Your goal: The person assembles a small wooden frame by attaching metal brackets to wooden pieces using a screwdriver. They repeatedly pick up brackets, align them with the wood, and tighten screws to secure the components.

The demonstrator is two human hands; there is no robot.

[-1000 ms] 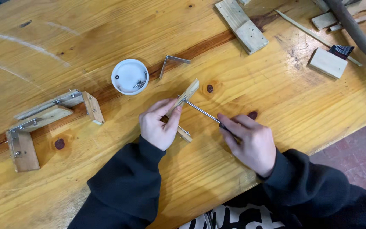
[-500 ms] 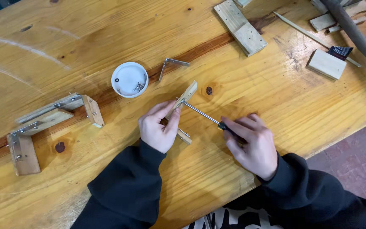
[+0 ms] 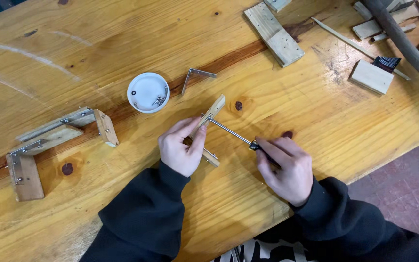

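Left hand (image 3: 180, 148) is curled around a small wooden strip (image 3: 213, 111), fingers pinching it steady just off the bench (image 3: 122, 39). Right hand (image 3: 287, 167) is wrapped tight around a screwdriver (image 3: 233, 133) handle, with the shaft pointing to 10 o'clock and its tip touching the strip. A white dish (image 3: 148, 92) of screws sits at 11 o'clock from the left hand, a metal angle bracket (image 3: 195, 76) just beside it. A wooden bracket frame (image 3: 49, 145) lies well apart at 9 o'clock.

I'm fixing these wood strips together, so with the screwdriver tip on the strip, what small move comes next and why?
Probably keep turning the screwdriver with the right hand. Its tip sits against the upright wood strip, which the left hand pinches steady, so the screw there likely isn't seated yet.
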